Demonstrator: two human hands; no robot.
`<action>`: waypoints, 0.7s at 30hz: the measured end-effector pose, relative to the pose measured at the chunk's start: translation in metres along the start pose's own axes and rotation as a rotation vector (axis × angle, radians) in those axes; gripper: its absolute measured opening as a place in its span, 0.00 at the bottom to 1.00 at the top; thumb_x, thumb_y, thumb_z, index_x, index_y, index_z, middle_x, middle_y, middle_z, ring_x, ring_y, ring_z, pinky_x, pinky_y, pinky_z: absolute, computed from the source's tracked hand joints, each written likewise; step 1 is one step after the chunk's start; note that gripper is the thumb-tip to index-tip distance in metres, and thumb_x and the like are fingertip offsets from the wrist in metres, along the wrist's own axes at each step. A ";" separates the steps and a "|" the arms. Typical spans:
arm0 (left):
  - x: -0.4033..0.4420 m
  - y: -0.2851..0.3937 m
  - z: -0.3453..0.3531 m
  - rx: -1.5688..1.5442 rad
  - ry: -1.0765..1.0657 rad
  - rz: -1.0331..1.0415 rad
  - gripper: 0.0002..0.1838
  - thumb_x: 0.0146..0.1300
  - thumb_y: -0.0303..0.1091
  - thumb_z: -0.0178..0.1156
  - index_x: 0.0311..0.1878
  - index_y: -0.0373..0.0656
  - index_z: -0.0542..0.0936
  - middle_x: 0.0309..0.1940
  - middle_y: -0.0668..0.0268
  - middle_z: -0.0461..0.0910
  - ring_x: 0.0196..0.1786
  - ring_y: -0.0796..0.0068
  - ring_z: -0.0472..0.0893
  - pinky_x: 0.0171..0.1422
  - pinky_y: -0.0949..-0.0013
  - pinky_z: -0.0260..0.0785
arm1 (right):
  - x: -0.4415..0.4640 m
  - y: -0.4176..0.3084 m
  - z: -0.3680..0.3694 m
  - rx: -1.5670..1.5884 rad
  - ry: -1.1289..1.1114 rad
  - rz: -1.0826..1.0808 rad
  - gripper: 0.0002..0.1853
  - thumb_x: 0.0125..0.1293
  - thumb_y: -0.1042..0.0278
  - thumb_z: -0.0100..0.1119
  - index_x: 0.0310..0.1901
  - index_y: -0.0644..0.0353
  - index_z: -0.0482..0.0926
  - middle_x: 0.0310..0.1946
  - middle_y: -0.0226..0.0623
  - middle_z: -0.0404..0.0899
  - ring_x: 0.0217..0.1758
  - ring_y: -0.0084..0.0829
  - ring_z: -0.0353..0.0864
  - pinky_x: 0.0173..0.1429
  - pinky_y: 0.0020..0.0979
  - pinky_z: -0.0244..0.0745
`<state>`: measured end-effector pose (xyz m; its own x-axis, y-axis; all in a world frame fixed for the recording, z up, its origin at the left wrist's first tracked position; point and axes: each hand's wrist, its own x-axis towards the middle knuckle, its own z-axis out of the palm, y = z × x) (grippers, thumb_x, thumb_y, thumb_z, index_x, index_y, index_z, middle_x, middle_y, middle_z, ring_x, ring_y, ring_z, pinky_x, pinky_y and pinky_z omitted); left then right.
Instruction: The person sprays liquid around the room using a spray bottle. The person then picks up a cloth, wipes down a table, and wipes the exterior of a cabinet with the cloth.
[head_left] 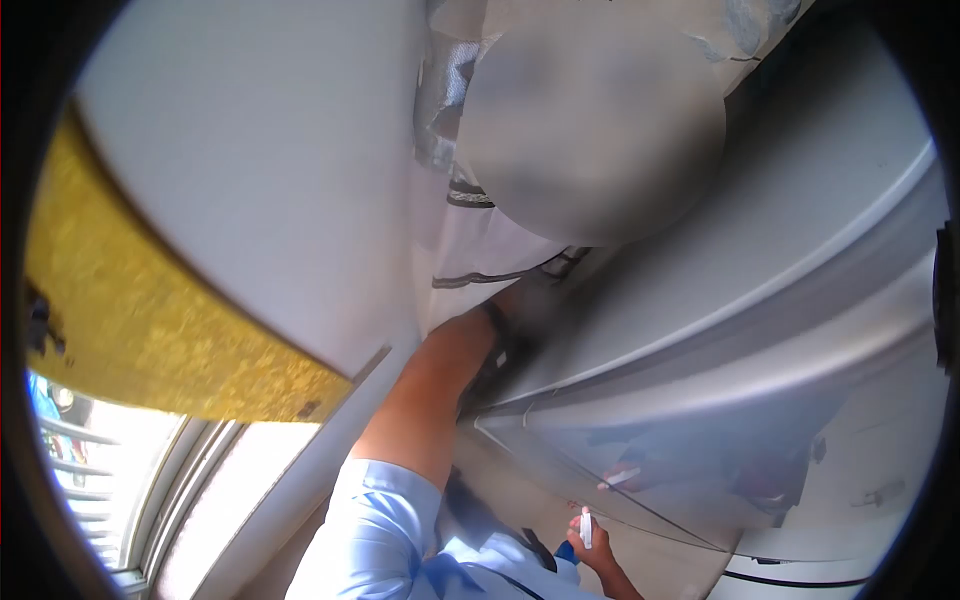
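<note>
My left arm, in a light blue sleeve (375, 510), reaches up into the narrow gap between the white wall (260, 180) and a glossy silver-grey appliance-like body (700, 400). A dark band is round the wrist. My left hand (530, 292) is dim and smeared beside a pale cloth (490, 240) with dark stripes, so its fingers cannot be made out. Low in the view, my right hand (597, 545) is closed round a small white object (586, 527), held upright near the glossy surface, which mirrors it.
A yellow patterned panel (170, 310) curves down the left side, above a bright barred window (90, 480). A ledge (270, 500) runs beside the window. A round blurred patch covers part of the top, with crumpled pale covering (740, 30) around it.
</note>
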<state>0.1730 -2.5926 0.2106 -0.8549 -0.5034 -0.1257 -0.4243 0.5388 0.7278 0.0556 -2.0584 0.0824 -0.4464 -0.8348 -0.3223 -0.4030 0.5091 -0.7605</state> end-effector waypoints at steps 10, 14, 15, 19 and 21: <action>-0.150 0.019 0.050 0.393 -0.011 -0.044 0.16 0.55 0.39 0.58 0.47 0.46 0.78 0.48 0.57 0.76 0.54 0.58 0.76 0.53 0.53 0.65 | -0.016 -0.020 0.035 -0.198 -0.182 -0.130 0.18 0.57 0.65 0.67 0.49 0.58 0.78 0.36 0.42 0.81 0.37 0.35 0.83 0.45 0.35 0.78; -0.258 0.041 0.069 0.637 -0.106 -0.112 0.14 0.53 0.38 0.60 0.43 0.46 0.81 0.44 0.57 0.79 0.51 0.58 0.79 0.50 0.52 0.68 | 0.001 -0.026 0.021 -0.013 -0.184 -0.284 0.14 0.60 0.69 0.64 0.47 0.59 0.78 0.33 0.34 0.79 0.35 0.27 0.80 0.44 0.32 0.77; -0.290 0.048 0.075 0.697 -0.139 -0.130 0.14 0.52 0.38 0.60 0.42 0.46 0.82 0.43 0.57 0.80 0.50 0.58 0.79 0.49 0.52 0.69 | 0.004 -0.040 0.021 0.098 -0.169 -0.311 0.12 0.61 0.70 0.63 0.46 0.60 0.78 0.32 0.31 0.79 0.35 0.24 0.79 0.43 0.30 0.76; -0.424 0.088 0.097 1.011 -0.365 -0.223 0.12 0.49 0.37 0.62 0.37 0.46 0.85 0.39 0.58 0.83 0.47 0.58 0.82 0.45 0.51 0.72 | 0.013 -0.072 0.031 0.293 -0.255 -0.323 0.07 0.64 0.69 0.61 0.42 0.59 0.77 0.30 0.27 0.78 0.32 0.19 0.77 0.38 0.27 0.74; -0.479 0.105 0.102 1.128 -0.393 -0.267 0.12 0.48 0.37 0.63 0.35 0.46 0.86 0.38 0.58 0.84 0.45 0.58 0.84 0.43 0.51 0.73 | 0.038 -0.081 0.043 0.264 -0.279 -0.323 0.07 0.64 0.71 0.60 0.43 0.60 0.78 0.29 0.30 0.77 0.34 0.21 0.79 0.40 0.29 0.75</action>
<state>0.5075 -2.2260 0.2784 -0.6503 -0.5552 -0.5186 -0.4544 0.8313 -0.3201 0.1057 -2.1399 0.1074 -0.0869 -0.9836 -0.1577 -0.2530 0.1749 -0.9515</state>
